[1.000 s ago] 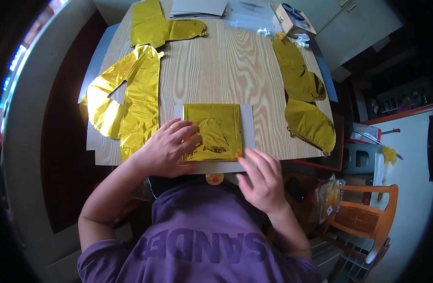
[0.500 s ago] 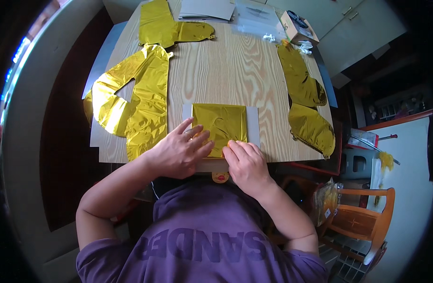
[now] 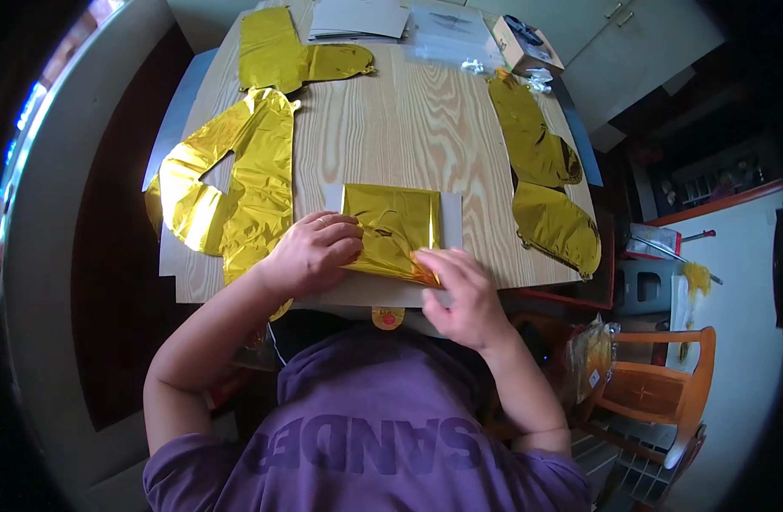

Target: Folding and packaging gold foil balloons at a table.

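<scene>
A gold foil balloon (image 3: pixel 393 222), folded into a flat rectangle, lies on a pale grey card (image 3: pixel 452 224) at the near edge of the table. My left hand (image 3: pixel 317 250) is at its left edge, fingers curled together onto the foil; the fingertips are partly hidden. At the lower right corner, the fingers of my right hand (image 3: pixel 461 294) lie stretched over the foil. Its thumb stands apart, off the near edge. Creases run across the foil between the two hands. A small round gold piece with a red mark (image 3: pixel 388 318) shows just below the card.
More flat gold foil balloons lie on the wooden table (image 3: pixel 391 128): one large letter-like shape (image 3: pixel 259 162) at left, another (image 3: pixel 276 47) far left, one (image 3: pixel 536 154) at right. Behind are stacked grey cards (image 3: pixel 357 19), clear bags (image 3: pixel 451 34) and a small box (image 3: pixel 528 47). A wooden chair (image 3: pixel 656 388) stands right.
My left hand has drawn back left and its spread fingers have curled. My right hand has shifted slightly right, its thumb coming away from the fingers. The foil's near edge now looks slanted and more creased.
</scene>
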`<state>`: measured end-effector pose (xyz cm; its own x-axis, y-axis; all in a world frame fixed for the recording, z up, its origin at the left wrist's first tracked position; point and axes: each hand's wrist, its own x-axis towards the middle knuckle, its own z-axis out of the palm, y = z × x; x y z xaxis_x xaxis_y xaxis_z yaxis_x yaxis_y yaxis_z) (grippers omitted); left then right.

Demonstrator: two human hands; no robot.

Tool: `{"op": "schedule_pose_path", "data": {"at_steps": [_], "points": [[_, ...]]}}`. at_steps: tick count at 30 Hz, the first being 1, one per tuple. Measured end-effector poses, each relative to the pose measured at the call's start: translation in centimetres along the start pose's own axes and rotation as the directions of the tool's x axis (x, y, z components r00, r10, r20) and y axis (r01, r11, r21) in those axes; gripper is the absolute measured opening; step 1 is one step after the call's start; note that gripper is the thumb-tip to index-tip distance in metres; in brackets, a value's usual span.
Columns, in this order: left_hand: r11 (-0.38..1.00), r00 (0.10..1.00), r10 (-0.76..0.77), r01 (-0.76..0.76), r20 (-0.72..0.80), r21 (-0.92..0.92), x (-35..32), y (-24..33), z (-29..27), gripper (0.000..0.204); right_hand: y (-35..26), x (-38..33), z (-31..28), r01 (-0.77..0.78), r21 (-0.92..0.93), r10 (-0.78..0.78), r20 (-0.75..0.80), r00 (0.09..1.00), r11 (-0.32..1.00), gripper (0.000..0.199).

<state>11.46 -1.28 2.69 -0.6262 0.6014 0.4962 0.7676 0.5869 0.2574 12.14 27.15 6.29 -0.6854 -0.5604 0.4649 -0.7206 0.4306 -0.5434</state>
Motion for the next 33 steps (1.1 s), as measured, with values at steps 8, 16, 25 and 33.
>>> {"op": "schedule_pose_path", "data": {"at_steps": [8,16,25,33], "points": [[0.994,0.998,-0.049,0.052,0.04,-0.092,0.1,-0.6,-0.5,0.038,1.4,-7.7,-1.5,-0.825,0.382,0.823,0.226,0.52,0.417,0.036],[0.972,0.984,-0.148,0.163,0.096,-0.168,1.0,-1.0,-1.4,0.038,1.5,-8.4,-2.5,-0.771,0.635,0.69,0.58,0.433,-0.05,0.029],[1.0,1.0,0.01,-0.01,-0.007,-0.017,0.2,-0.7,0.4,0.028,0.5,-11.5,-22.4,-0.862,0.024,0.831,0.255,0.494,0.506,0.024],[1.0,1.0,0.003,-0.003,-0.002,0.002,-0.2,0.1,0.6,0.024,9.8,0.4,-15.7,-0.616,0.51,0.764,-0.138,0.63,0.6,0.025]]}}
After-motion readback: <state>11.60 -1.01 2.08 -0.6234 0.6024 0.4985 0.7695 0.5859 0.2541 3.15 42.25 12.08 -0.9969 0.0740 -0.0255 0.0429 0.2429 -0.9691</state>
